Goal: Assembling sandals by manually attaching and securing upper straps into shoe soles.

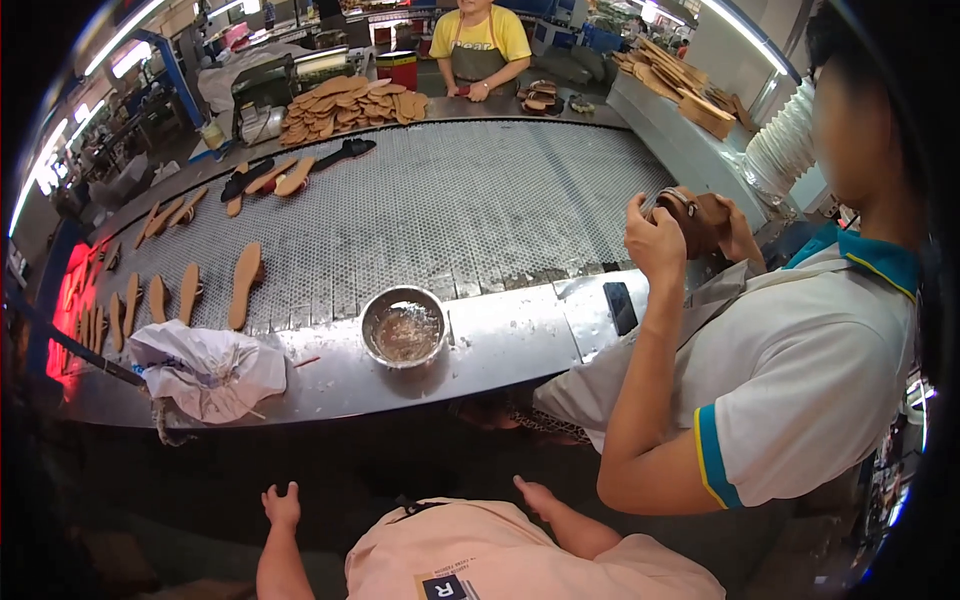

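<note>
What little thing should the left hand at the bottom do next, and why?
Maybe it should lift toward the tan sole closest to the metal bowl. The left hand looks empty, fingers apart, and hangs in front of the workbench, while that sole lies there with nobody holding it.

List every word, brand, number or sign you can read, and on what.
Lettering isn't copied out here, only located.
Peach shirt, nearest: a pale character on a dark square, smaller print near it.
Yellow shirt, far side: dark lettering, small, at the top edge of the apron.
White bag and metal bowl: none that I can make out.
Red container, far side: too small to tell.
</note>
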{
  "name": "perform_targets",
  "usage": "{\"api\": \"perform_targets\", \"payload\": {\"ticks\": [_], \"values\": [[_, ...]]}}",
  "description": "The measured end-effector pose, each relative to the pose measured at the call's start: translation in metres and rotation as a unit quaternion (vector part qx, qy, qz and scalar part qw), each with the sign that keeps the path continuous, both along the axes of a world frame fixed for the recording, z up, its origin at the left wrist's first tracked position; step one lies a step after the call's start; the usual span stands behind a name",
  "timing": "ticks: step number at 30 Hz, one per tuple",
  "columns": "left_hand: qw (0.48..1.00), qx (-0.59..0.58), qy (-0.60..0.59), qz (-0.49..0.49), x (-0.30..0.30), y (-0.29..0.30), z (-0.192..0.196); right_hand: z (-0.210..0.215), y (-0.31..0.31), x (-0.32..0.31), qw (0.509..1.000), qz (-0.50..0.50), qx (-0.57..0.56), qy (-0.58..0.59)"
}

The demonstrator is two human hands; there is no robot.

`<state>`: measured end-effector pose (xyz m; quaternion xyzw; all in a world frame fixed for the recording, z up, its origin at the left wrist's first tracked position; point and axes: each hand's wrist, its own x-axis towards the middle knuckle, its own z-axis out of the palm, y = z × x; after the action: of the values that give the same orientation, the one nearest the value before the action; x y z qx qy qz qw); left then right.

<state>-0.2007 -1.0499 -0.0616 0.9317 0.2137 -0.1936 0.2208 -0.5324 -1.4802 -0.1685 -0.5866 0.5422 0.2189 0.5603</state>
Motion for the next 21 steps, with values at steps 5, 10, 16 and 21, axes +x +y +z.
{"api": "perform_targets", "payload": {"ticks": [5, 10, 16, 21], "values": [[0.990, -0.011, 0.123, -0.063, -0.052, 0.022, -0.045, 0.004, 0.005, -0.003, 0.999, 0.033, 0.008, 0.042], [0.953, -0.038, 0.259, -0.155, -0.095, -0.052, -0.059, 0.002, 0.005, -0.026, 0.994, 0.046, -0.030, 0.095], [0.951, -0.051, 0.258, -0.163, -0.081, -0.024, -0.061, 0.007, 0.001, -0.003, 0.996, 0.049, -0.007, 0.070], [0.955, -0.035, 0.256, -0.146, -0.092, -0.043, -0.035, 0.033, 0.000, 0.020, 0.997, 0.058, -0.005, 0.055]]}}
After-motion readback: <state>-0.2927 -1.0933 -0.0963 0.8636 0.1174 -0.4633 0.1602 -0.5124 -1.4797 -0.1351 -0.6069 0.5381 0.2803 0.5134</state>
